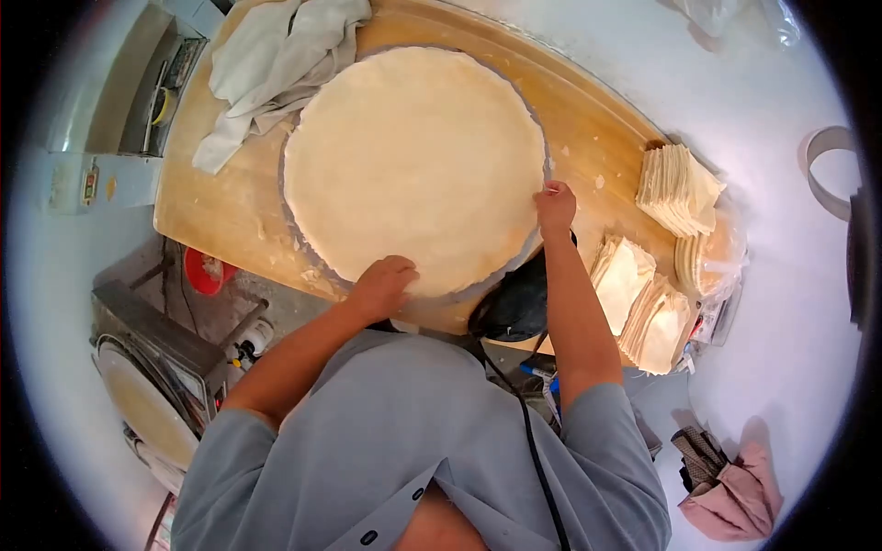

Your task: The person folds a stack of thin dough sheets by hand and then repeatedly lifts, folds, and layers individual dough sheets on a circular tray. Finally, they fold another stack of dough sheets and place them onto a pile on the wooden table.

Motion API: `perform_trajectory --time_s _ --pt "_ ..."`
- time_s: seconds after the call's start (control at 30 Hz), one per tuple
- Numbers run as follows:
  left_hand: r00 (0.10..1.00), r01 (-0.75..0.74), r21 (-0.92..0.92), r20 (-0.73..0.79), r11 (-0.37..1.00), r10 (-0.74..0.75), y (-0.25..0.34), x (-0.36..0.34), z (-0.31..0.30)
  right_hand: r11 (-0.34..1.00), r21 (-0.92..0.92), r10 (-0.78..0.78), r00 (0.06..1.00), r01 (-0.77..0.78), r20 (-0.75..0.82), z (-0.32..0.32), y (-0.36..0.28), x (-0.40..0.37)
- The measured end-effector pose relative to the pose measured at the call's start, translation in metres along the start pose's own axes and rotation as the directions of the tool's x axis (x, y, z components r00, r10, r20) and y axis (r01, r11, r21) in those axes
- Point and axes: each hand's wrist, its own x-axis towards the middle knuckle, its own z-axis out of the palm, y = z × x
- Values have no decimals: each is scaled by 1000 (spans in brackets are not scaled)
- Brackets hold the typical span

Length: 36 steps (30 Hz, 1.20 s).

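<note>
A large round sheet of pale dough [413, 165] lies flat on a slightly wider grey round base [287, 197], on the wooden table [207, 207]. My left hand [384, 286] rests at the near edge of the dough, its fingers bent together over the rim; whatever they may grip is hidden. At the right edge, my right hand [555, 207] is closed in a pinch by the rim, and what lies between its fingertips is too small to make out.
A crumpled cloth [266, 69] lies at the back left. Stacks of cut sheets [678, 191] stand on the right, beside a plastic bag [726, 253]. A black bag [513, 303] sits at the near edge. Below left are a red bucket [204, 274] and a metal stand [152, 335].
</note>
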Motion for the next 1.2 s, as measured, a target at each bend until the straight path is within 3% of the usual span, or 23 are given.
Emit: perform_trajectory --time_s 0.13,0.23,0.3,0.43,0.5,0.73,0.8,0.83,0.9,1.03,1.13,1.2 --pt "999 20 5 29 1000 -20 1 2 -2 997 8 -70 995 71 -77 9 6 7" --pt "999 19 -12 49 1000 -18 -3 2 -2 991 -130 -17 998 9 -64 10 2 15" --pt "999 15 -3 43 1000 -15 -4 1 -1 988 -154 21 995 -6 95 5 -4 17" --pt "997 18 -6 71 1000 -18 -3 3 -3 991 -133 33 999 -28 32 -5 -20 2" --pt "999 8 -2 53 1000 -8 -2 2 -3 989 -139 -56 994 43 -91 -5 -24 0" --pt "995 33 -3 98 999 -33 -1 3 -7 988 -141 -55 998 56 13 0 -41 -4" --pt "995 28 2 92 1000 -28 -1 2 -6 925 -325 -235 969 197 -80 1 -45 -13" --pt "996 24 4 85 1000 -24 -2 2 -6 926 -324 -233 969 195 -81 -1 -47 -17" --pt "995 25 12 92 1000 -26 -2 3 -6 829 -429 -405 914 358 -20 -6 -51 -23" --pt "995 39 9 89 999 -40 -1 3 -6 853 -392 -403 912 346 -72 -9 -60 -25" --pt "996 28 -9 82 1000 -28 -1 3 -7 824 -399 -422 905 402 40 -15 -61 -20" --pt "997 26 -17 70 1000 -25 -3 2 -5 860 -385 -336 939 335 68 -16 -67 -12"
